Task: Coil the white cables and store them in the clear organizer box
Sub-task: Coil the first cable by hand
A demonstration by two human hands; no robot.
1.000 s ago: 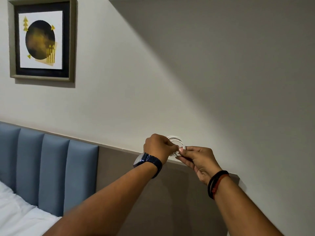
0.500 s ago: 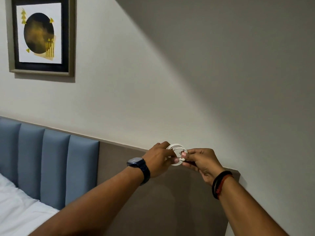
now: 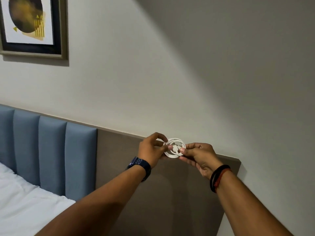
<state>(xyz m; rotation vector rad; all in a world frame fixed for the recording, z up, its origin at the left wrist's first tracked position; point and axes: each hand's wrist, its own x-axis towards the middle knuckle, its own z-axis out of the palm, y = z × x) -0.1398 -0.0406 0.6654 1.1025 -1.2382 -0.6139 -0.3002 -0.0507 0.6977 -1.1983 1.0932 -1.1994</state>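
Both arms reach forward and meet in mid-air in front of the wall, with a small coil of white cable (image 3: 175, 148) held between them. The left hand (image 3: 151, 150) pinches the coil's left side with thumb and fingers closed on it; the right hand (image 3: 199, 156) grips its right side, thumb pressed near the white plug in the middle. The coil hangs level with the top edge of the brown wall panel (image 3: 170, 193) — clear of it, as far as I can tell. To the left stand the blue padded headboard (image 3: 51, 154) and the white bed (image 3: 25, 210), both well apart from the hands. A framed picture (image 3: 34, 26) hangs high at the left — plain wall fills the rest.
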